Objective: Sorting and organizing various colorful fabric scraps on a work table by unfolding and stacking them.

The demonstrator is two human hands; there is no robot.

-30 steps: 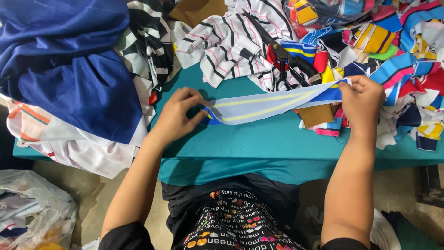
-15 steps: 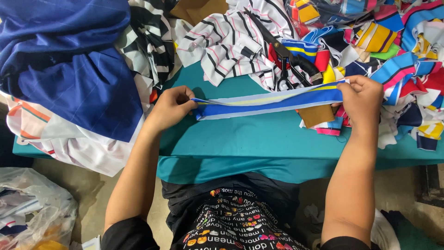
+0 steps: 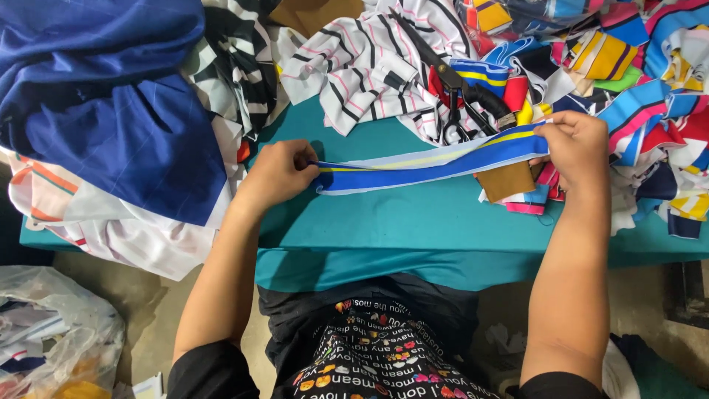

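A long fabric strip [image 3: 428, 164], blue with a yellow line and a pale edge, is stretched taut above the teal table [image 3: 413, 222]. My left hand [image 3: 279, 171] pinches its left end. My right hand [image 3: 576, 148] grips its right end beside a heap of colourful striped strips [image 3: 650, 96]. Black scissors [image 3: 461, 103] lie just behind the strip, partly on the white striped cloth [image 3: 362, 66].
A pile of blue cloth [image 3: 96, 111] over white pieces covers the table's left side. A brown card piece [image 3: 506, 181] lies under the strip near my right hand. A clear plastic bag [image 3: 52, 332] of scraps sits on the floor at lower left.
The strip has turned over from its pale side to its blue side and is pulled straighter. My left hand has shifted slightly right and up; my right hand stays in place.
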